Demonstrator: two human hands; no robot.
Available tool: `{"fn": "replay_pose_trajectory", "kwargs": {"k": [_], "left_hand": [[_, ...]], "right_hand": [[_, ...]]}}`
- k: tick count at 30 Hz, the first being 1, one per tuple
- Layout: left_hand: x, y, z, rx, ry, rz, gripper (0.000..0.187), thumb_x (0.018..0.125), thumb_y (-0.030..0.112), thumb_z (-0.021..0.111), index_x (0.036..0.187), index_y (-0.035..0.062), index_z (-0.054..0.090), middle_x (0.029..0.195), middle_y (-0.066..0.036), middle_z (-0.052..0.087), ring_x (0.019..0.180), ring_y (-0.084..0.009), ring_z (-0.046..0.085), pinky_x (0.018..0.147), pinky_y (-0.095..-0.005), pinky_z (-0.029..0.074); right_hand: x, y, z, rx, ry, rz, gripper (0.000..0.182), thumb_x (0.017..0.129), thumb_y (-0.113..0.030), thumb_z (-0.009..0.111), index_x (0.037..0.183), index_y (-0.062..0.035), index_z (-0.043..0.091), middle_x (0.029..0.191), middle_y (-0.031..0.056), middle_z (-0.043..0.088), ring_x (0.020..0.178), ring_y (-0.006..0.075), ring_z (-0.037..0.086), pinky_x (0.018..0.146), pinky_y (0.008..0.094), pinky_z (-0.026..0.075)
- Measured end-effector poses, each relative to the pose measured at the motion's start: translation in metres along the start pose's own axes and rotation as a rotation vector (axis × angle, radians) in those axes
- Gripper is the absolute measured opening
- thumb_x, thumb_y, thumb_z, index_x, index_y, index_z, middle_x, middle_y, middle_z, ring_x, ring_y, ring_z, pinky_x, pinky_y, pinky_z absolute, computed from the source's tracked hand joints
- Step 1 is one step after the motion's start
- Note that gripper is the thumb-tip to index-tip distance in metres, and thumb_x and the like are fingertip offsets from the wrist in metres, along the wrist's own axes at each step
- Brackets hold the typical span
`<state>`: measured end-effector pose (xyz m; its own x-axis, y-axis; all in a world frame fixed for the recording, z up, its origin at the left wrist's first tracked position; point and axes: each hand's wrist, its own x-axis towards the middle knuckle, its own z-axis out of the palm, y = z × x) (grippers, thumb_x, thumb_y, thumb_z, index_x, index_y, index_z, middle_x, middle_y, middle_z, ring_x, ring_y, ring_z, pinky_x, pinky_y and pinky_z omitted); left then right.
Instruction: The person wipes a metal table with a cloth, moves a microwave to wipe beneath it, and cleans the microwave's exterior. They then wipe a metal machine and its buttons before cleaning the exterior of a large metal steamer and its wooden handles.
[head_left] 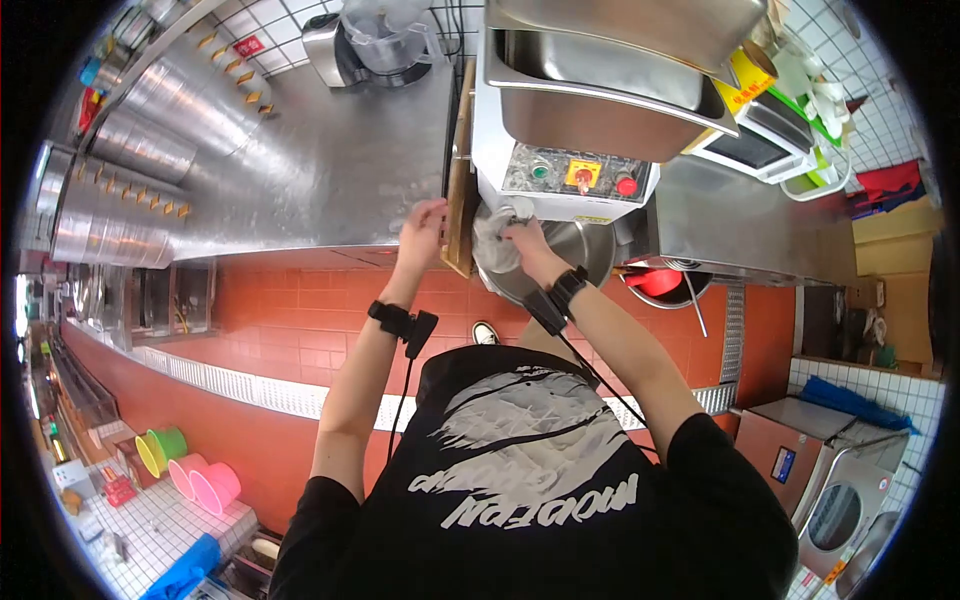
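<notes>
A white machine [520,150] with a control panel of green, yellow and red buttons stands ahead of me, with a round steel bowl [585,250] under it. My right hand [522,240] presses a grey cloth [493,245] against the front of the machine above the bowl. A wooden board [460,190] leans upright beside the machine on its left. My left hand [422,232] rests against that board's edge at the front of the steel counter [330,150]. Both wrists wear black straps with cables.
Rows of stacked steel containers [150,140] lie on the counter's left. A blender [375,45] stands at the back. A large steel tray [610,90] sits on top of the machine. A red bowl [658,280] is to the right. Below is an orange tiled floor [290,330].
</notes>
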<state>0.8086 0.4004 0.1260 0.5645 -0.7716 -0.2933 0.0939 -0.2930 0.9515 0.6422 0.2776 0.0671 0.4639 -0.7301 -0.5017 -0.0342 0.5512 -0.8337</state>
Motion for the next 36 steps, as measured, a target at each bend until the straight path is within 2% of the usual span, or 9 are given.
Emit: {"fn": "replay_pose_trajectory", "kwargs": {"k": [3,6,8,9,11,17,22,28,36], "left_hand": [[-0.011,-0.021,0.028,-0.038,-0.014,0.023,0.062,0.094,0.048,0.056,0.143,0.0140,0.039,0.132,-0.006,0.052,0.116,-0.0207,0.052,0.085,-0.0370,0.049],[-0.014,-0.044,0.052,-0.544,-0.096,-0.167,0.064,0.091,0.052,0.059,0.138,0.0111,0.042,0.126,-0.007,0.054,0.114,-0.0206,0.054,0.087,-0.0338,0.049],[-0.024,-0.033,0.050,-0.618,-0.045,-0.333,0.058,0.092,0.044,0.058,0.134,0.0060,0.043,0.118,-0.010,0.058,0.109,-0.0203,0.056,0.089,-0.0324,0.047],[-0.018,-0.054,0.057,-0.637,-0.028,-0.336,0.058,0.092,0.044,0.058,0.134,0.0060,0.043,0.118,-0.010,0.058,0.109,-0.0203,0.056,0.089,-0.0324,0.047],[0.004,-0.094,0.076,-0.313,0.332,-0.193,0.046,0.093,0.031,0.058,0.126,0.0014,0.047,0.106,-0.017,0.062,0.099,-0.0291,0.060,0.087,-0.0378,0.047],[0.071,-0.001,0.091,-0.180,0.654,0.273,0.038,0.095,0.020,0.051,0.121,-0.0069,0.044,0.117,-0.031,0.053,0.108,-0.0402,0.053,0.094,-0.0425,0.040],[0.107,-0.057,0.145,-0.290,0.929,-0.087,0.035,0.095,0.015,0.047,0.121,-0.0086,0.040,0.116,-0.035,0.051,0.110,-0.0493,0.049,0.092,-0.0485,0.039],[0.093,-0.074,0.139,-0.168,0.759,-0.411,0.035,0.093,0.021,0.051,0.117,-0.0028,0.045,0.106,-0.033,0.059,0.103,-0.0499,0.055,0.087,-0.0514,0.043],[0.052,0.062,0.075,-0.170,0.893,0.275,0.026,0.090,0.017,0.055,0.112,0.0040,0.058,0.092,-0.021,0.064,0.079,-0.0302,0.062,0.073,-0.0399,0.049]], "right_hand": [[-0.031,-0.021,-0.004,-0.451,-0.057,-0.054,0.060,0.080,-0.003,0.060,0.136,-0.0001,0.037,0.123,0.0142,0.054,0.111,0.0250,0.056,0.090,0.0376,0.049],[-0.064,-0.036,0.002,-0.549,-0.430,-0.320,0.067,0.084,-0.007,0.061,0.143,-0.0008,0.030,0.130,0.0151,0.052,0.115,0.0241,0.055,0.092,0.0404,0.049],[-0.085,-0.055,-0.007,-0.284,-0.611,0.233,0.064,0.088,-0.009,0.058,0.145,-0.0020,0.030,0.133,0.0148,0.051,0.118,0.0223,0.054,0.090,0.0391,0.052],[-0.086,-0.056,-0.019,-0.302,-0.621,0.248,0.064,0.088,-0.009,0.058,0.145,-0.0020,0.030,0.133,0.0148,0.051,0.118,0.0223,0.054,0.090,0.0391,0.052],[-0.080,-0.063,-0.051,-0.663,-0.584,0.099,0.048,0.093,-0.009,0.051,0.140,-0.0021,0.040,0.129,0.0137,0.055,0.114,0.0206,0.056,0.085,0.0355,0.054],[-0.081,-0.064,-0.172,-0.482,-0.166,0.138,0.033,0.093,-0.013,0.051,0.124,-0.0022,0.054,0.106,0.0118,0.065,0.089,0.0204,0.066,0.070,0.0306,0.057],[-0.101,-0.062,-0.221,-0.514,0.070,0.197,0.028,0.093,-0.011,0.049,0.118,-0.0010,0.056,0.099,0.0128,0.067,0.079,0.0210,0.067,0.066,0.0306,0.056],[-0.089,-0.048,-0.259,-0.452,-0.031,0.301,0.023,0.095,-0.014,0.053,0.113,-0.0003,0.058,0.089,0.0097,0.066,0.075,0.0183,0.067,0.063,0.0303,0.057],[-0.020,-0.036,-0.316,-0.422,-0.096,0.342,0.023,0.097,-0.014,0.046,0.114,-0.0030,0.057,0.093,0.0123,0.066,0.074,0.0209,0.067,0.060,0.0314,0.057]]}}
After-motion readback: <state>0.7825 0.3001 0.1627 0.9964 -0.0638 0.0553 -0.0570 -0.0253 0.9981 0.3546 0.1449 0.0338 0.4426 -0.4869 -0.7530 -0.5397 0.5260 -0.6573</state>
